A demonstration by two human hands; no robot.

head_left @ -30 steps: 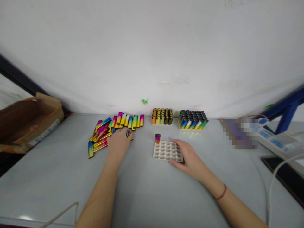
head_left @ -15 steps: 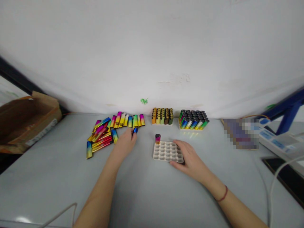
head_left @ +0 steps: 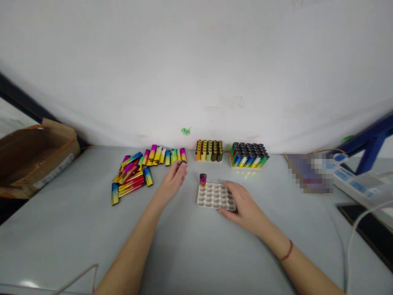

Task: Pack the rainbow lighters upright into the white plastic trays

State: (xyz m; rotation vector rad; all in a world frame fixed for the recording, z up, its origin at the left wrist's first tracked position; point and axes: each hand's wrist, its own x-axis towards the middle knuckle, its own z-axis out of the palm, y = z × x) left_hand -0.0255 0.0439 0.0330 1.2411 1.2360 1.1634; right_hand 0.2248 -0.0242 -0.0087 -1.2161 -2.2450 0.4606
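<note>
My left hand [head_left: 172,182] is closed around a lighter [head_left: 182,162]; only its dark end shows above the fingers. It is held up between the loose pile and the tray. My right hand [head_left: 244,205] grips the right side of a white tray [head_left: 215,196] with rows of round-ended slots, thumb at the front edge and fingers at the back. One pink-and-gold lighter [head_left: 203,179] stands upright in the tray's back left slot. Left of my left hand, many shiny multicoloured lighters [head_left: 130,172] lie in a loose heap.
Behind the tray stand a block of lighters with gold tops [head_left: 209,150] and a larger block with black tops [head_left: 249,155], both against the wall. A cardboard box [head_left: 39,155] is at far left. On the right are a blurred flat item [head_left: 310,174] and a white cable [head_left: 353,233].
My left hand has moved right, away from the pile, and turned upward with the lighter in it. My right hand and the tray have stayed in place.
</note>
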